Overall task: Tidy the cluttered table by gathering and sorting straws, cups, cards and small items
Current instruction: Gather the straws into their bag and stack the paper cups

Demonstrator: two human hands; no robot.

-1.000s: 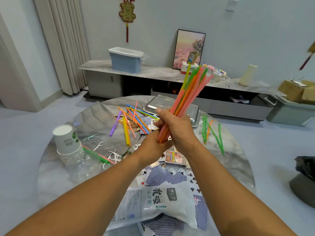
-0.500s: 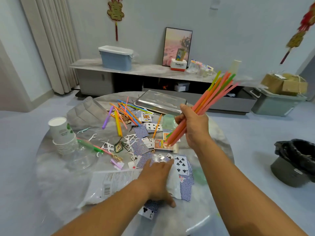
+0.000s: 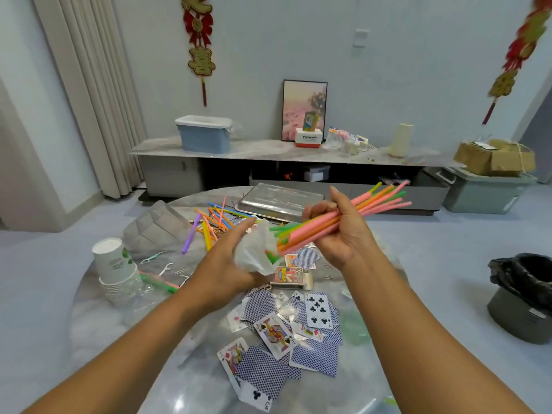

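Observation:
My right hand [image 3: 340, 234] grips a bundle of pink, orange and green straws [image 3: 376, 201], held almost level above the round table [image 3: 98, 318]. My left hand [image 3: 221, 267] holds a crumpled plastic bag [image 3: 255, 249] at the bundle's left ends, and some straw tips show inside the bag's mouth. More loose straws [image 3: 209, 222] lie at the table's back. Playing cards [image 3: 286, 330] are scattered in front of me, with a card box [image 3: 291, 277] behind them. A stack of paper cups [image 3: 115, 267] stands at the left.
A metal tray [image 3: 277, 200] sits at the table's far edge and a grey folded thing [image 3: 155, 228] at back left. White floss picks [image 3: 165, 267] lie near the cups. A black-lined bin [image 3: 522, 297] stands on the floor to the right.
My left hand lifted the plastic bag off the table and brought it to the straw ends. My right hand tipped the bundle from steeply raised down to nearly level.

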